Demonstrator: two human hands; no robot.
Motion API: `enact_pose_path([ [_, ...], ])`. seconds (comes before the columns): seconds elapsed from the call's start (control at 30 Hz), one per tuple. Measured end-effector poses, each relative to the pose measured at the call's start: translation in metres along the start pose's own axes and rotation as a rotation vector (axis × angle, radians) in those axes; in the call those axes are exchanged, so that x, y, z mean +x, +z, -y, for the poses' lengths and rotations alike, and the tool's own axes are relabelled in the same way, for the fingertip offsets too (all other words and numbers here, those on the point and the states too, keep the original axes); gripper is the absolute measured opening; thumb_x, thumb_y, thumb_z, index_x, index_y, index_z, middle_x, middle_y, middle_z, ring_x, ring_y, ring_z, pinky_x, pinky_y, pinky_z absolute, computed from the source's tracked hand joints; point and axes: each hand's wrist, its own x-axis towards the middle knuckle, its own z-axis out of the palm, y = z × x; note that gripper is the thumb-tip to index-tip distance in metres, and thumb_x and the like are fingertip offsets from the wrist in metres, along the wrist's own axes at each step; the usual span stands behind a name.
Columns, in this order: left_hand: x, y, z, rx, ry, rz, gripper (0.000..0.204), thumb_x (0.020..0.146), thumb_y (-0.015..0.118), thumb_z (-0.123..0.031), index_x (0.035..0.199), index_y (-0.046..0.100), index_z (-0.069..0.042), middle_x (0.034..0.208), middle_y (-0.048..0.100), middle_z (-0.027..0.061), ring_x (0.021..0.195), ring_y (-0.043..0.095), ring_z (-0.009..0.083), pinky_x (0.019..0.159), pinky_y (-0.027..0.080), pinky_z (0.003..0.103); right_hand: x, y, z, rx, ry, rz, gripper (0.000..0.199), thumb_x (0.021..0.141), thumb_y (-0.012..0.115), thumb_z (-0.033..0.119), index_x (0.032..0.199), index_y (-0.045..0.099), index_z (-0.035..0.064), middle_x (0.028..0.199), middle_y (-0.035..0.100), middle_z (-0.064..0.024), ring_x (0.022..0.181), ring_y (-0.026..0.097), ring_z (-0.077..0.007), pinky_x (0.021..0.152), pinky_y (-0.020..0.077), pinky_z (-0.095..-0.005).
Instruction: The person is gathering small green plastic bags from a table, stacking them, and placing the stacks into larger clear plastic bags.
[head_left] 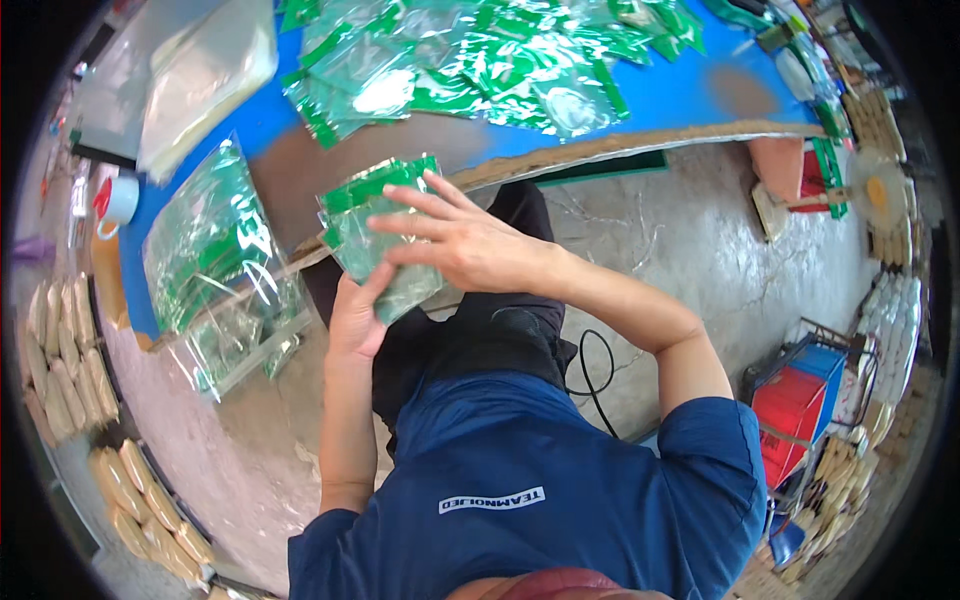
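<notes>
A small stack of clear plastic bags with green bands [350, 235] is held up at the table's near edge, over my lap. My left hand [358, 318] grips it from below at the near left corner, its thumb in front and the other fingers hidden behind the bags. Across the top of the stack lies my right hand [465, 245], fingers stretched out and apart, touching the plastic. Just left of the stack, a large clear bag of green-banded packets [212, 235] rests on the table and hangs over its edge.
Many loose green-banded bags [480, 65] cover the far part of the blue table [660, 100]. At the left are clear plastic sheets [205, 85] and a white cup-like item [121, 200]. A red and blue crate [800, 405] stands at right; a black cable [595, 385] lies on the floor.
</notes>
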Motion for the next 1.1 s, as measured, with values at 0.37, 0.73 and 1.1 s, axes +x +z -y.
enact_pose_path([
  [0.37, 0.023, 0.024, 0.032, 0.247, 0.153, -0.053, 0.045, 0.094, 0.068, -0.005, 0.135, 0.052, 0.000, 0.130, 0.062, 0.0104, 0.118, 0.061, 0.0232, 0.105, 0.049, 0.040, -0.056, -0.001, -0.046, -0.158, 0.504, -0.291, 0.028, 0.092, 0.063, 0.016, 0.116, 0.058, 0.0022, 0.137, 0.056, -0.0194, 0.137, 0.041, -0.0453, 0.114, 0.0301, -0.0548],
  [0.73, 0.010, -0.005, 0.035, 0.203, 0.174, -0.044, 0.048, 0.093, 0.067, -0.004, 0.138, 0.049, -0.001, 0.132, 0.060, 0.0113, 0.123, 0.059, 0.0252, 0.106, 0.047, 0.044, -0.050, -0.025, -0.079, -0.330, 0.532, -0.227, 0.069, 0.079, 0.081, 0.036, 0.132, 0.051, 0.0028, 0.144, 0.046, -0.0231, 0.135, 0.043, -0.0425, 0.111, 0.0360, -0.0504],
  [1.1, 0.013, -0.006, 0.026, 0.042, 0.176, 0.140, 0.051, 0.091, 0.072, -0.009, 0.137, 0.051, -0.005, 0.132, 0.061, 0.0073, 0.125, 0.057, 0.0242, 0.111, 0.043, 0.046, -0.018, 0.011, 0.005, 1.205, 0.987, -0.640, 0.019, 0.100, 0.061, 0.016, 0.108, 0.056, -0.0003, 0.091, 0.070, -0.0085, 0.061, 0.061, -0.0079, 0.037, 0.0448, -0.0254],
])
